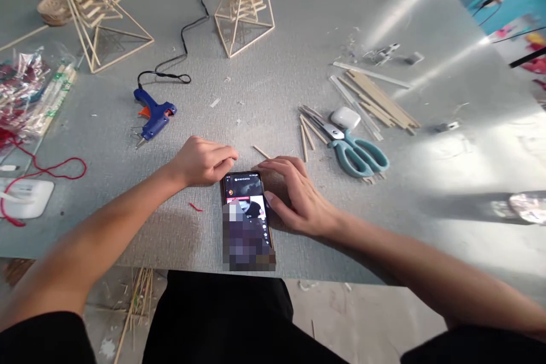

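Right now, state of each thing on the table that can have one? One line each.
phone: screen lit, lying flat, face up
left hand: fingers curled, resting at the phone's top left corner
right hand: flat on the table, touching the phone's right edge
glue gun: lying on its side, cord attached
scissors: lying flat, blades look closed
earbud case: lid shut
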Demonstrator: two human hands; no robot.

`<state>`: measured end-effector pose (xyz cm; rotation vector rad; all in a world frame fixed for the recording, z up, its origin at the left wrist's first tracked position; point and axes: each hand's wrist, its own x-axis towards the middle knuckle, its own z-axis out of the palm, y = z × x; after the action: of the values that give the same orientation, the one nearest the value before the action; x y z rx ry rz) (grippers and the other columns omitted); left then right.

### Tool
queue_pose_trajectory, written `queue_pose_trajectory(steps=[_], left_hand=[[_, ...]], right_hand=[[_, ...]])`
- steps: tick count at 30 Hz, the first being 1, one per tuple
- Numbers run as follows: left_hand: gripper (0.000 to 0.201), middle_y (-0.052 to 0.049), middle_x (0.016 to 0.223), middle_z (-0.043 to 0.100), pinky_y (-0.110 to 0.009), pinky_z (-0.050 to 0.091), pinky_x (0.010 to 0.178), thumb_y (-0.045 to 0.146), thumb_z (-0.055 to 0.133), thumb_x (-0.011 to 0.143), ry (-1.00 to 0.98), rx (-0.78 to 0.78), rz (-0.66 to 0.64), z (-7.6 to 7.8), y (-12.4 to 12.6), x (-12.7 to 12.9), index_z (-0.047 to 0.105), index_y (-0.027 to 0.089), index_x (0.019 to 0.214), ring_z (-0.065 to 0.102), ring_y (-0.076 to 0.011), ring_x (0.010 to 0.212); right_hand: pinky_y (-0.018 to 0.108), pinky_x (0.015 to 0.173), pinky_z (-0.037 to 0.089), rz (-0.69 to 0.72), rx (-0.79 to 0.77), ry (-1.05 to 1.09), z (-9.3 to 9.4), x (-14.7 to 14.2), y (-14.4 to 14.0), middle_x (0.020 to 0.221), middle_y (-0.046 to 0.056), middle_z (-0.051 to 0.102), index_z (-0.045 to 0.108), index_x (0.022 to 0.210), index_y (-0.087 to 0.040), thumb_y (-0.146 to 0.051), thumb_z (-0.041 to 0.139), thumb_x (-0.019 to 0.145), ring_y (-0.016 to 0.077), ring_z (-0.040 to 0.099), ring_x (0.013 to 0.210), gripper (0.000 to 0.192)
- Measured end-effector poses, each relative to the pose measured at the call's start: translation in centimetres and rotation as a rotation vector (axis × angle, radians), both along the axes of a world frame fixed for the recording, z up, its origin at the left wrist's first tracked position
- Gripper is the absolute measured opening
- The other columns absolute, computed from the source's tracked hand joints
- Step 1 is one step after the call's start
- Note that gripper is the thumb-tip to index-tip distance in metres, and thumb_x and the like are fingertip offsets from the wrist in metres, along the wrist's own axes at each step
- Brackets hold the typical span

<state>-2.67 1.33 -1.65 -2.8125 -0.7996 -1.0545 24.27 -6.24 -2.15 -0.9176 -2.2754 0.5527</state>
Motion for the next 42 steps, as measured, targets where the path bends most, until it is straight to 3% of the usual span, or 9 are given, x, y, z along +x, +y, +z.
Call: queue_pose_trajectory(steps=[6,10,15,30,35,38,42], left_hand=[[0.022,0.006,0.062,0.071,-0.027,0.043,0.054,0.016,0.053,0.093,0.048,-0.035,0.006,-1.1,0.3,-0.2,0.074,0.021,0.089,0.066,-0.0097,0.055],[0.023,0.006,0.058,0.069,-0.026,0.040,0.051,0.015,0.052,0.093,0.030,-0.025,0.009,-0.8,0.3,-0.2,0.074,0.021,0.086,0.063,-0.0090,0.051],[0.024,0.006,0.059,0.071,-0.026,0.038,0.050,0.013,0.052,0.090,0.011,-0.007,0.008,-0.3,0.1,-0.2,0.074,0.021,0.084,0.063,-0.0085,0.050],[0.025,0.005,0.059,0.070,-0.026,0.039,0.051,0.017,0.051,0.092,0.059,-0.067,0.028,-1.0,0.0,-0.2,0.074,0.021,0.085,0.061,-0.0091,0.050],[0.024,0.006,0.059,0.070,-0.027,0.037,0.049,0.016,0.052,0.091,0.046,-0.046,0.017,-0.9,0.0,-0.1,0.074,0.021,0.085,0.061,-0.0090,0.050],[0.024,0.006,0.057,0.069,-0.027,0.037,0.050,0.016,0.052,0.092,0.050,-0.058,0.021,-0.9,0.1,-0.1,0.074,0.021,0.084,0.059,-0.0088,0.049],[0.025,0.005,0.057,0.068,-0.027,0.037,0.050,0.017,0.051,0.092,0.061,-0.068,0.022,-1.0,0.1,-0.1,0.075,0.021,0.085,0.059,-0.0089,0.049]], right_hand=[[0.060,0.110,0.049,0.014,0.068,-0.053,-0.1,0.7,0.0,0.137,0.015,0.062,0.046,0.145,-0.020,-0.023,0.052,0.101,0.0334,0.053,0.131,0.045],[0.054,0.104,0.052,-0.004,0.237,-0.060,0.2,0.6,-0.3,0.126,0.012,0.067,0.058,0.131,-0.021,-0.018,0.050,0.100,0.0303,0.059,0.121,0.033],[0.053,0.095,0.056,-0.008,0.376,-0.056,0.4,0.3,-0.6,0.123,0.011,0.068,0.060,0.131,-0.023,-0.013,0.051,0.097,0.0308,0.061,0.116,0.037],[0.054,0.094,0.060,0.007,0.363,-0.040,-0.3,1.0,-1.0,0.125,0.010,0.069,0.066,0.134,-0.027,-0.011,0.052,0.095,0.0310,0.062,0.117,0.044],[0.053,0.094,0.061,0.205,0.334,-0.130,0.0,1.3,-0.8,0.130,0.011,0.068,0.061,0.142,-0.027,-0.019,0.050,0.099,0.0319,0.061,0.122,0.046],[0.050,0.084,0.061,0.252,0.357,-0.069,0.1,1.3,-0.7,0.119,0.011,0.072,0.053,0.152,-0.026,-0.019,0.046,0.099,0.0299,0.065,0.111,0.054],[0.044,0.071,0.059,0.205,0.344,0.033,-0.2,1.4,-0.7,0.097,0.006,0.073,0.056,0.149,-0.031,-0.012,0.042,0.097,0.0250,0.064,0.086,0.057]])
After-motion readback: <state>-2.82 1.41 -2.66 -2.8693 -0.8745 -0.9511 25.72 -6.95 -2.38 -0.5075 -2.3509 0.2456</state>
